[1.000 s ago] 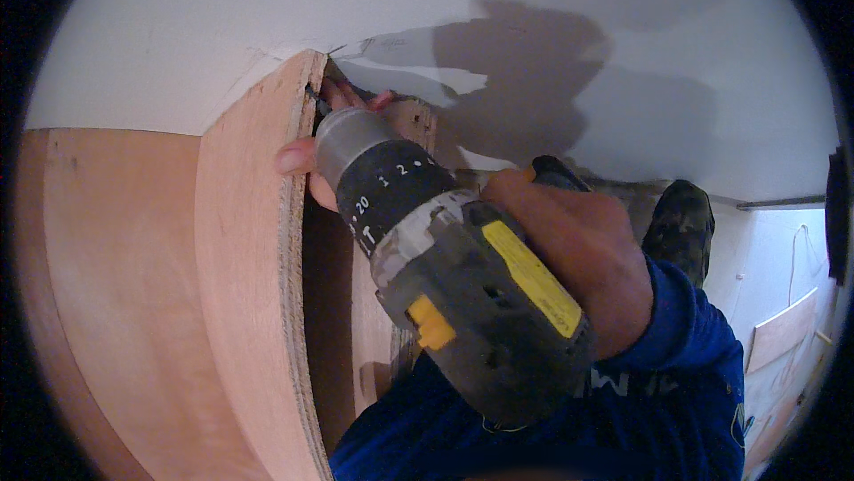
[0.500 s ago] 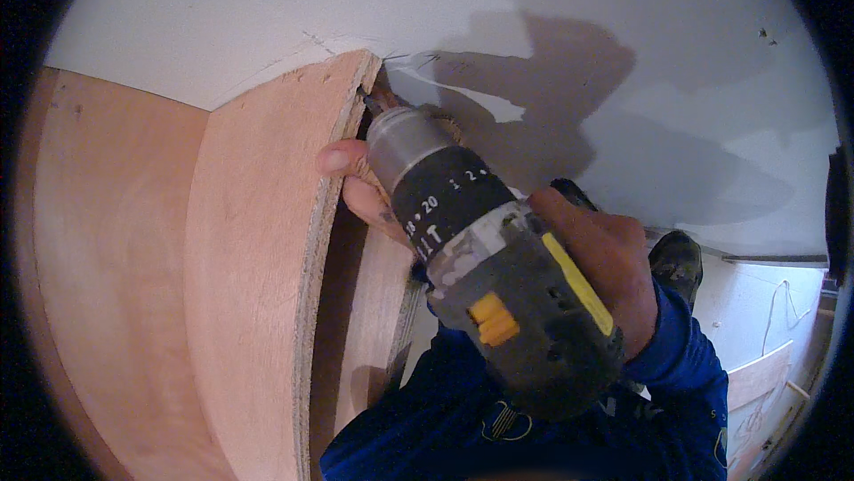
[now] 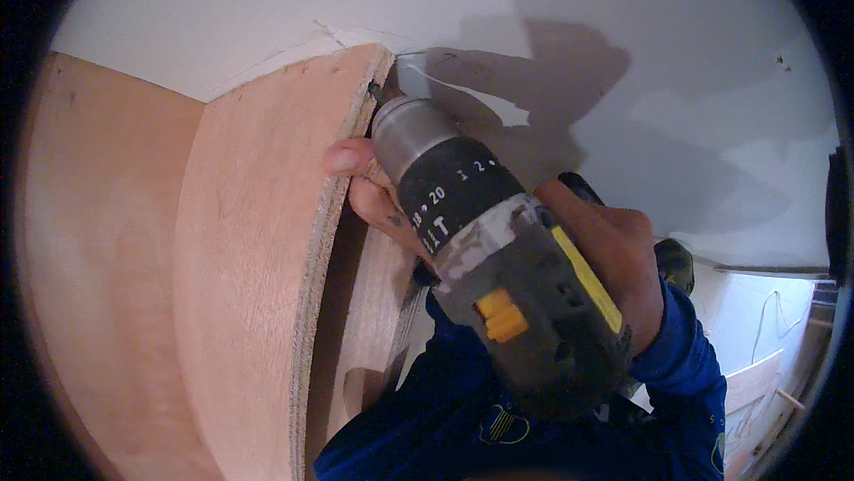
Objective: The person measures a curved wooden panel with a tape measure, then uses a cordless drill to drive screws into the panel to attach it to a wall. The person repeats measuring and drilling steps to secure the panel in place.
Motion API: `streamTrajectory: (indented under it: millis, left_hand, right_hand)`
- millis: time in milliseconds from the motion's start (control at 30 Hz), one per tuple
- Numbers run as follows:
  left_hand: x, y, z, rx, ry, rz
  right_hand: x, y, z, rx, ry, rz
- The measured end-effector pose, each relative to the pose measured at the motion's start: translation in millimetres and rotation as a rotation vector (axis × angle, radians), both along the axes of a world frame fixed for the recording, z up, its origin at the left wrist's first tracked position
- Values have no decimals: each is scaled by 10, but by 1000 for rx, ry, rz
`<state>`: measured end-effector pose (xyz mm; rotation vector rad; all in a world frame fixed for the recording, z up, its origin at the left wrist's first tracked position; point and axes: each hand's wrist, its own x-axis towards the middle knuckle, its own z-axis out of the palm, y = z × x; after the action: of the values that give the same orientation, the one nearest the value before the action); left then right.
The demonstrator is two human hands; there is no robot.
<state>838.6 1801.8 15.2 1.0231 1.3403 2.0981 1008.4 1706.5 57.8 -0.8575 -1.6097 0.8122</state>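
Observation:
A grey-black cordless drill [image 3: 534, 339] with yellow parts is gripped in my right hand [image 3: 623, 259], mostly behind its body. Its short bit [image 3: 378, 92] points at the upper edge of an upright plywood panel [image 3: 240, 241], close to the corner by the white surface. My left hand [image 3: 378, 205] holds that edge just below the chuck, thumb on the outer face and fingers partly hidden behind the drill. A second plywood strip [image 3: 374, 330] stands inside, past a dark gap.
A white wall or board [image 3: 694, 81] spans the top and right, with shadows on it. Another plywood panel [image 3: 98, 241] is at left. My blue-clothed legs [image 3: 391, 428] and a dark shoe [image 3: 676, 263] are below. A board [image 3: 752, 374] leans at far right.
The drill and both hands have shifted right in the picture, along with the panel's top corner, as the view moved. The bit remains at that same edge.

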Motion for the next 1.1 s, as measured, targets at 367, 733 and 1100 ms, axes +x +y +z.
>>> streamTrajectory:
  millis: [367,733,1100]
  left_hand:
    - [183,-37,55,-8,30,39]
    - [276,-128,247,51,71,9]
    - [21,-259,221,202,-225,-669]
  right_hand:
    - [83,91,60,42,-86,30]
    - [196,-124,-210,190,-27,-7]
    - [1769,-2793,-1741,-548,-207,-927]
